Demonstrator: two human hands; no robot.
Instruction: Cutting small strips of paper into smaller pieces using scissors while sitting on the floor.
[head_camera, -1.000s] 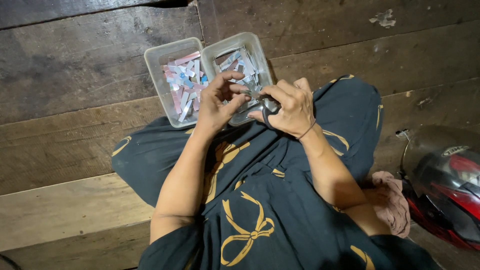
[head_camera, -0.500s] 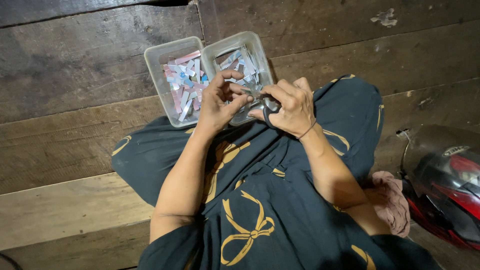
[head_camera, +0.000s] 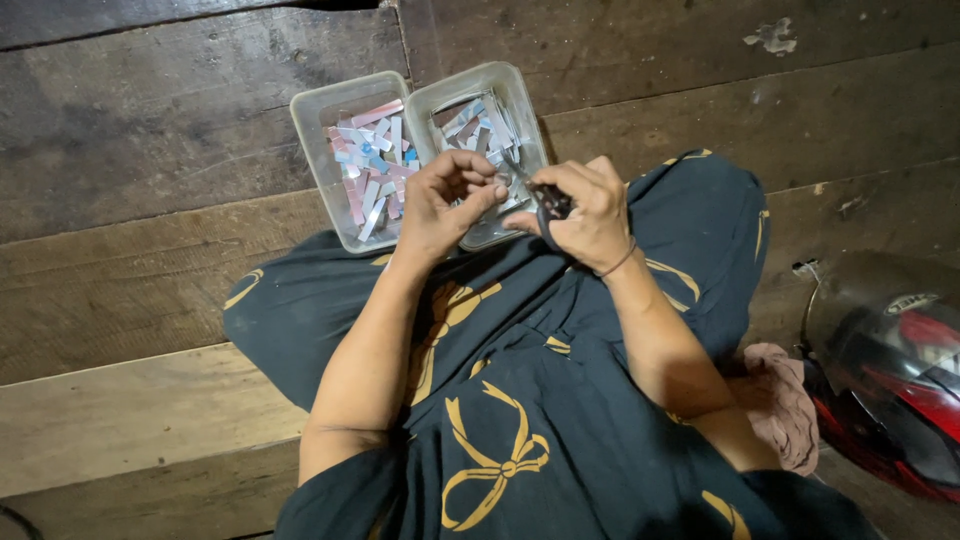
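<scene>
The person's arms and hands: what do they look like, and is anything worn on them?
Both forearms are bare, with no sleeves reaching them. The left hand wears nothing visible. The right hand has a thin dark band around its wrist. No gloves or rings can be seen on the fingers.

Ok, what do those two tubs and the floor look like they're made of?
The two tubs look like translucent, slightly cloudy plastic: the strips inside show through the walls. The floor looks like bare, worn wood: wide dark planks with grain, seams and scuffs.
</scene>
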